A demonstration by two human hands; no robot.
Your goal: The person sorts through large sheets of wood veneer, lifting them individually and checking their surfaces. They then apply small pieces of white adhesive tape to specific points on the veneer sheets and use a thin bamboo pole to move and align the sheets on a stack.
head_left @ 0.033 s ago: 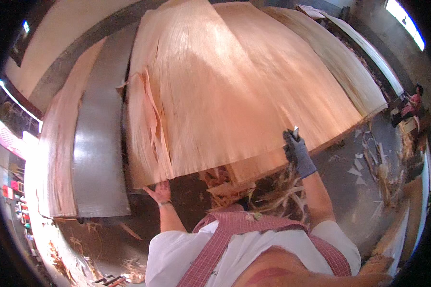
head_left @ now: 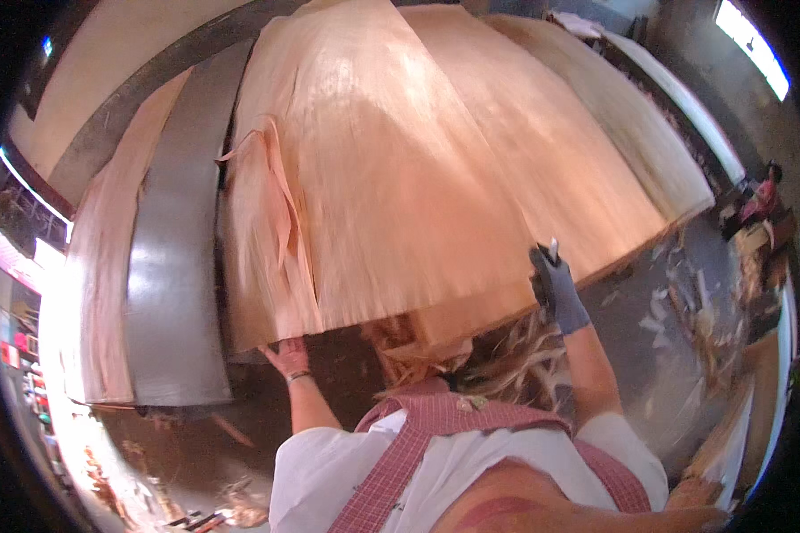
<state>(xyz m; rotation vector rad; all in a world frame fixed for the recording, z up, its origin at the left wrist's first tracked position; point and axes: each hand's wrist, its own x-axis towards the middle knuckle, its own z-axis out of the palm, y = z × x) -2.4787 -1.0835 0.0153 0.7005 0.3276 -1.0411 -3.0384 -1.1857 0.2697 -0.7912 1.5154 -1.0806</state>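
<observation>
A broad stack of thin wood veneer sheets (head_left: 391, 178) fans out before me, its near edge hanging toward my body. At the near left corner, my left hand (head_left: 291, 357) is bare and grips the top sheet's edge, its fingertips partly hidden by the wood. A torn, curled strip of veneer (head_left: 286, 204) stands up above that hand. Farther right, my right hand (head_left: 558, 298) wears a grey glove and is closed round a small tool (head_left: 554, 249), whose pale tip sticks up; its kind is unclear. This hand is beside the sheet's near edge.
Left of the stack lie a grey metal strip (head_left: 180, 249) and another veneer stack (head_left: 116, 266). Veneer scraps (head_left: 516, 355) hang below the near edge, with more shreds (head_left: 684, 293) on the floor at right. Another person (head_left: 760, 195) is at the far right.
My left hand and the sheet's near left corner have shifted slightly left. My right hand sits slightly lower, still closed round the tool.
</observation>
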